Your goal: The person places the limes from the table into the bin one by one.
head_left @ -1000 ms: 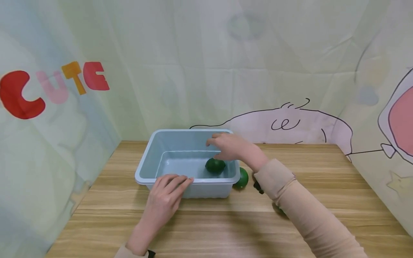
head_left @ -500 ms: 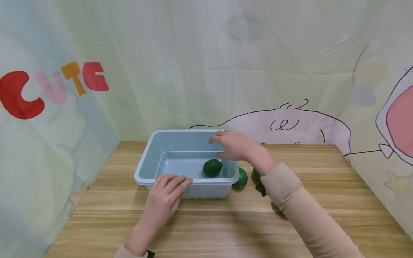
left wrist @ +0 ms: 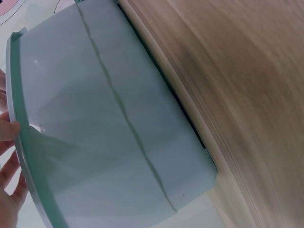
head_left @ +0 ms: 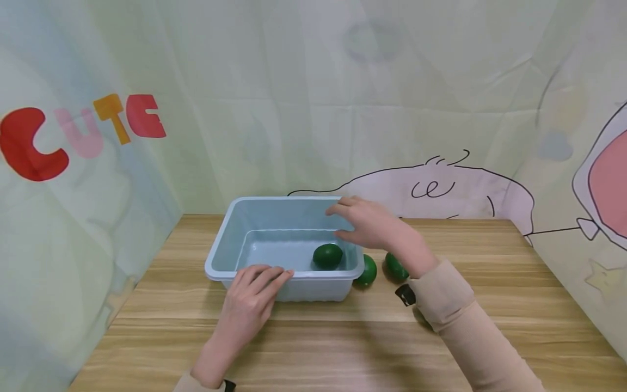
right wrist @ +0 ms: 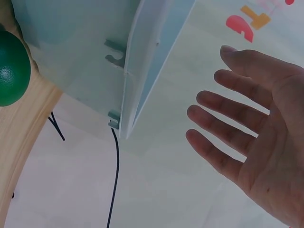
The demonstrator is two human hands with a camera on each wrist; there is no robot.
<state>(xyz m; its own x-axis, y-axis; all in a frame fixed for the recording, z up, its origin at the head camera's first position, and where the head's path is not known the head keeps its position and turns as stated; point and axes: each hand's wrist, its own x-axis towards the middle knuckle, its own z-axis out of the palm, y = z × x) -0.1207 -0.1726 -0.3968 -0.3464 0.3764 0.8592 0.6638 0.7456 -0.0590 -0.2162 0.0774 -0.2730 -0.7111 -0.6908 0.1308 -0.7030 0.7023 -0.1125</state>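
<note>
A light-blue plastic bin (head_left: 294, 286) stands on the wooden table. My left hand (head_left: 250, 296) grips its near rim; in the left wrist view the thumb (left wrist: 9, 129) lies on the outer side and the other fingers are behind the rim. One lime (head_left: 327, 256) lies on the bin floor, towards the right. Over the bin's right end hangs my right hand (head_left: 367, 223), its fingers spread and holding nothing. A second lime (head_left: 367, 271) sits on the table against the bin's right side. Another lime (head_left: 395, 268) is partly hidden by the right wrist.
A dark rounded thing (head_left: 425, 320) on the wooden table (head_left: 313, 348) is mostly covered by the right sleeve. Behind the table hangs a printed cloth (head_left: 294, 109). A thin black cord (right wrist: 115, 171) shows beyond the bin in the right wrist view.
My right hand has drawn back to the right, away from the lime in the bin. That lime has rocked slightly left and back. The left hand stays on the rim.
</note>
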